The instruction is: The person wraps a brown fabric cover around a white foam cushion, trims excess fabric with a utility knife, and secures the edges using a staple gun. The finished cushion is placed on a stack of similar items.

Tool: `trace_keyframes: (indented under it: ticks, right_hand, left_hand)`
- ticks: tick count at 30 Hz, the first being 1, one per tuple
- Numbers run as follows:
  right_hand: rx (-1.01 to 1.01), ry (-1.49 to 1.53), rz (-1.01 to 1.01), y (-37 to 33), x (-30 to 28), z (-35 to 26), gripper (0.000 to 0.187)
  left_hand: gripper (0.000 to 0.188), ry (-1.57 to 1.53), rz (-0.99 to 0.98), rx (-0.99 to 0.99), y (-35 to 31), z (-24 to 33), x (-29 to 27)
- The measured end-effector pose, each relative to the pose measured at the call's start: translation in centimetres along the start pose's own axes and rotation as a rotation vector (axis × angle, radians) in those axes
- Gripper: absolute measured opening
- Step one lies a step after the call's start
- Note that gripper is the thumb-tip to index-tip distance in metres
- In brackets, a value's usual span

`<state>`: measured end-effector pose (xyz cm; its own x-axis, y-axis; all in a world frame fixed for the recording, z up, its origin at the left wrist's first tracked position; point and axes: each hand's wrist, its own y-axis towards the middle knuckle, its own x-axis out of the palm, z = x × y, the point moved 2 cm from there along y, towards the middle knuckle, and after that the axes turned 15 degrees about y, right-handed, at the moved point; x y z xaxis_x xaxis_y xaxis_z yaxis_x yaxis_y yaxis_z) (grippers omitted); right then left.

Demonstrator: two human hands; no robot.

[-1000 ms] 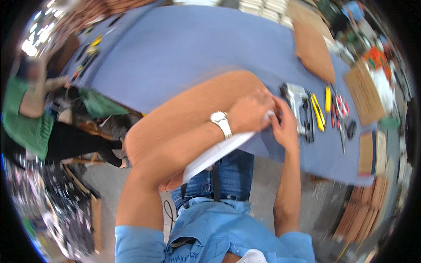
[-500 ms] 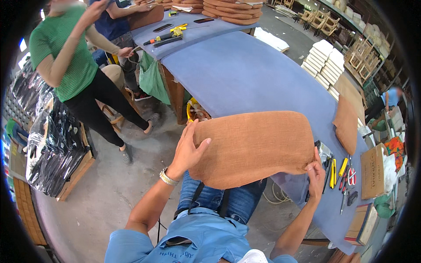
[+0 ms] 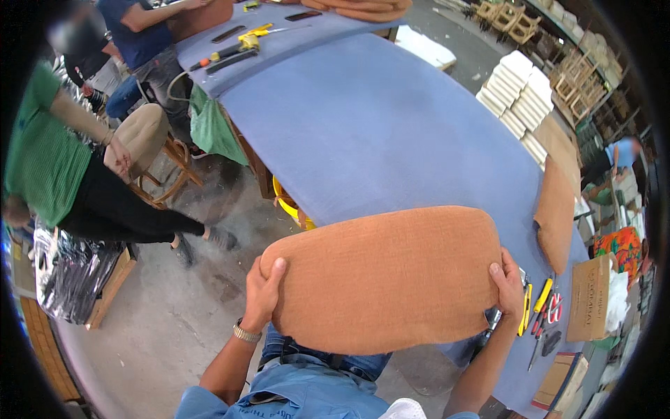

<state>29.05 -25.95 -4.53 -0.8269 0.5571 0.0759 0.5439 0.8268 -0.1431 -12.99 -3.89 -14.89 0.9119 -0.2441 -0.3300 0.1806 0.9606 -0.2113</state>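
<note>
A brown upholstered panel (image 3: 391,279) with rounded corners hangs in the air in front of my body, its broad face turned up toward me. My left hand (image 3: 262,296) grips its left edge, thumb on top and the other fingers hidden behind. At the opposite end my right hand (image 3: 508,283) holds the right edge in the same way. The panel's far edge overlaps the near part of the blue-covered table (image 3: 391,126). Another brown piece (image 3: 555,220) lies at the table's right side.
Right of my right hand lie yellow-handled tools (image 3: 544,296), red-handled pliers (image 3: 555,309) and a cardboard box (image 3: 590,297). A glue gun (image 3: 248,43) and a stack of brown panels (image 3: 366,8) are at the far end. A person in green (image 3: 49,153) stands left, near a stool (image 3: 183,162).
The panel has come closer and tilted flatter toward me. My right hand has moved up its right edge. The person in green has lowered an arm and shifted left in view.
</note>
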Motion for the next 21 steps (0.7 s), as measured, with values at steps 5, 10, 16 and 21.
trace_keyframes:
  ticks: [5, 10, 16, 21]
  right_hand:
    - [0.086, 0.151, -0.017, 1.3, 0.9, 0.4, 0.102]
    - [-0.093, 0.342, 0.178, -2.9, -5.5, 0.4, 0.102]
    - [-0.357, 0.011, 0.274, -5.9, 1.5, -8.6, 0.089]
    - [-0.594, -0.324, 0.283, -0.4, 11.3, -9.3, 0.096]
  left_hand:
    - [0.047, 0.112, 0.077, -0.010, 1.2, 1.4, -0.6]
    - [0.046, 0.201, 0.158, 0.532, 9.8, 17.4, 2.6]
    - [0.059, -0.424, -0.123, 0.488, 20.6, 38.3, 19.5]
    - [0.068, -0.594, -0.737, 0.010, 9.6, 37.6, 26.8]
